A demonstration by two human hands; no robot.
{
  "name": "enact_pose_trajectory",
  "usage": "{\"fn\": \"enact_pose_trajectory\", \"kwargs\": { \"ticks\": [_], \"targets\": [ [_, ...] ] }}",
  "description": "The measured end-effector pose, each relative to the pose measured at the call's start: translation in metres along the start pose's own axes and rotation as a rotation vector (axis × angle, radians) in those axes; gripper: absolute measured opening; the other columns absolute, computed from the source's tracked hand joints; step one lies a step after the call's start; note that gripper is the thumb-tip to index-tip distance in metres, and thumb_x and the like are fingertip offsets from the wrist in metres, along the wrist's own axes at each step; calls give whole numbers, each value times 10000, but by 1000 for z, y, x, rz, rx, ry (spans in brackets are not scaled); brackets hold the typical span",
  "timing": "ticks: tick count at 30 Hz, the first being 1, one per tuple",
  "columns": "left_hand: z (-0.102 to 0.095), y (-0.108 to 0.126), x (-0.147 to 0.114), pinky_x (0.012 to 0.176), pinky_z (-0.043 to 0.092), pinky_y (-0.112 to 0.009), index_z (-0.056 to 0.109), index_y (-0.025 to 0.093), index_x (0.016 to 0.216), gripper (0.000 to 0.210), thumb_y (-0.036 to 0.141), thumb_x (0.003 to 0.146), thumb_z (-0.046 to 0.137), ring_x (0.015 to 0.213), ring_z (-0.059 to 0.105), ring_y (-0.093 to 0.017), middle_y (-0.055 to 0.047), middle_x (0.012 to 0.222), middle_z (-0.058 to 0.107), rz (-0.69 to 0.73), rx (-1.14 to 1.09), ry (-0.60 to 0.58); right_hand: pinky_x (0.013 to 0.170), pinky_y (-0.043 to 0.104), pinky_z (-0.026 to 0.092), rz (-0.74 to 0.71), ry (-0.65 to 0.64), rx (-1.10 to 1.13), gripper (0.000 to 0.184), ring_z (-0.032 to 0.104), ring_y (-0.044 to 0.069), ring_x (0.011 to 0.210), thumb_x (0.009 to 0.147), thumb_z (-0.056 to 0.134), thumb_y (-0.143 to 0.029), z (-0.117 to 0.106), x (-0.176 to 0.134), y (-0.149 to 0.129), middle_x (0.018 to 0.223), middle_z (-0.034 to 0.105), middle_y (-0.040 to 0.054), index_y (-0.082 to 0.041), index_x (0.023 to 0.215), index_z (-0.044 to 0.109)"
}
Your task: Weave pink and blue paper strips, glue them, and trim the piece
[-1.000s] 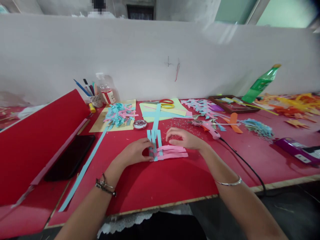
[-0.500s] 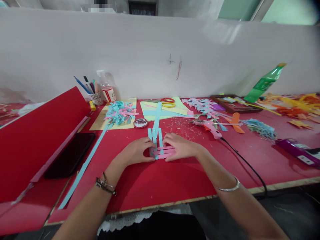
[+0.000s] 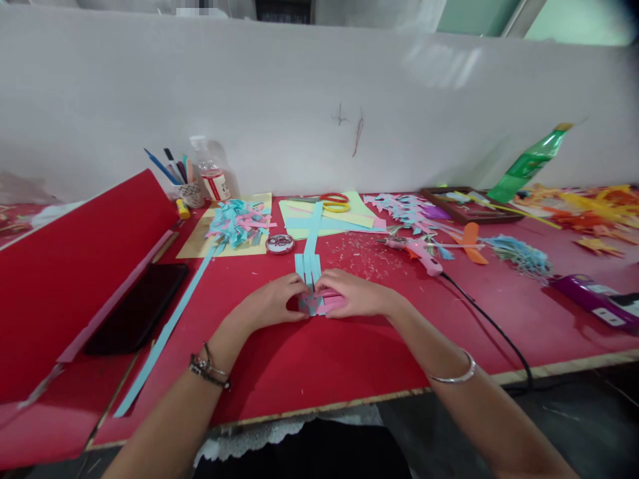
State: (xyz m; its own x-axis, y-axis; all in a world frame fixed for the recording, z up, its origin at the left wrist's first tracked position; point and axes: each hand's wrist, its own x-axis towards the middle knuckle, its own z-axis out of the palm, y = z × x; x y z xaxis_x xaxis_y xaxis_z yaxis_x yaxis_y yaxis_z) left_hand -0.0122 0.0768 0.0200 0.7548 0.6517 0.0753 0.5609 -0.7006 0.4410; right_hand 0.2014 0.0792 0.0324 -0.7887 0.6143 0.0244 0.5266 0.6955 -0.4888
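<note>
Pink and blue paper strips cross over and under one another in a small weave on the red table (image 3: 299, 372). My left hand (image 3: 272, 299) pinches the weave's left side, thumb near the front edge. From the right, my right hand (image 3: 357, 293) curls its fingers and thumb around the pink paper strips (image 3: 331, 305). Blue paper strips (image 3: 308, 266) run away from me out of the weave, lying close side by side. A longer blue strip (image 3: 314, 229) reaches beyond them toward the scissors (image 3: 335, 203). My fingers hide parts of the weave.
A pink glue gun (image 3: 424, 256) with a black cord lies to the right. Curled paper strips (image 3: 237, 223), a round tin (image 3: 280, 244) and a phone (image 3: 140, 306) are on the left. A green bottle (image 3: 529, 166) leans against the wall, by a brown tray (image 3: 469, 207).
My right hand has moved slightly left, toward my left hand. The right-hand blue strip has come closer to the others, and the gap between them has narrowed.
</note>
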Motion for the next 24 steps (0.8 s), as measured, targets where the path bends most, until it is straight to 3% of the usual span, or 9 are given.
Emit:
{"fn": "enact_pose_trajectory", "kwargs": {
  "ticks": [10,18,24],
  "targets": [
    [-1,2,0,708,404,-264,571,185,957,272,312,716,578,814,485,-168,-43,920,509,7,-5,-7,778,302,390,-16,6,-11,280,459,189,900,701,579,-265,2,2,-3,974,488,67,-173,959,520],
    [-3,0,-1,708,410,-268,575,179,900,248,345,715,584,804,489,-166,-43,918,503,1,-51,-9,783,308,395,30,7,8,332,452,187,891,674,627,-329,5,2,0,963,462,64,-169,940,509],
    [-5,1,-1,697,409,-253,568,173,879,175,256,725,580,793,494,-154,-36,902,510,0,-69,-17,776,291,395,38,13,43,276,455,172,870,692,612,-309,5,2,1,941,464,55,-165,904,508]
  ]
}}
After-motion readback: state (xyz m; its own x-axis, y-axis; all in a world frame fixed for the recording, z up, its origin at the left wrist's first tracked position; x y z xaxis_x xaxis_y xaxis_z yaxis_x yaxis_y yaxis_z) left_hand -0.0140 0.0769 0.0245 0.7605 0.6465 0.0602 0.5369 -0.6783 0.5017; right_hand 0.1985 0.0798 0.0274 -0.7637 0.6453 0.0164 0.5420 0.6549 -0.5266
